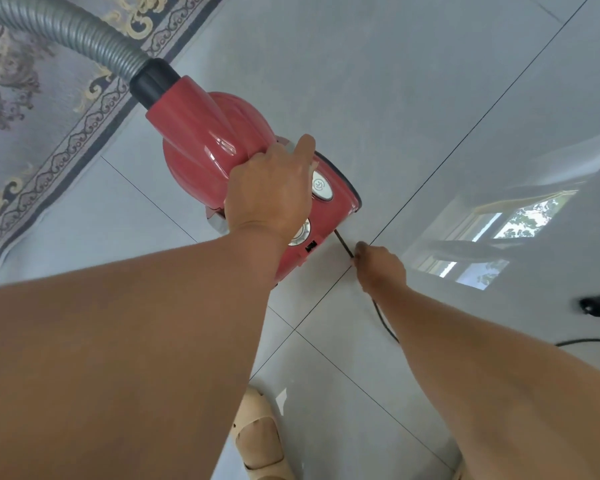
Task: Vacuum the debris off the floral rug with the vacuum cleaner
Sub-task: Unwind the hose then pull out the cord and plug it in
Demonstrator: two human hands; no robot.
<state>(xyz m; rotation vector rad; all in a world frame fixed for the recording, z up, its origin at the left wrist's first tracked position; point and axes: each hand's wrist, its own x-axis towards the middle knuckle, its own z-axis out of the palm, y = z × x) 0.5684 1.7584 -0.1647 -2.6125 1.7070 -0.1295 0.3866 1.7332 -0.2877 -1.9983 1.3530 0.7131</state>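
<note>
A red canister vacuum cleaner sits on the grey tiled floor beside the floral rug, which fills the upper left. Its grey ribbed hose runs up and left over the rug. My left hand grips the top of the vacuum's body near its silver buttons, the index finger stretched forward. My right hand pinches the black power cord just where it leaves the back of the vacuum. The cord trails on under my right forearm.
Glossy grey floor tiles with dark joints spread to the right and reflect a window. A black plug and more cord lie at the right edge. My foot in a beige sandal stands at the bottom.
</note>
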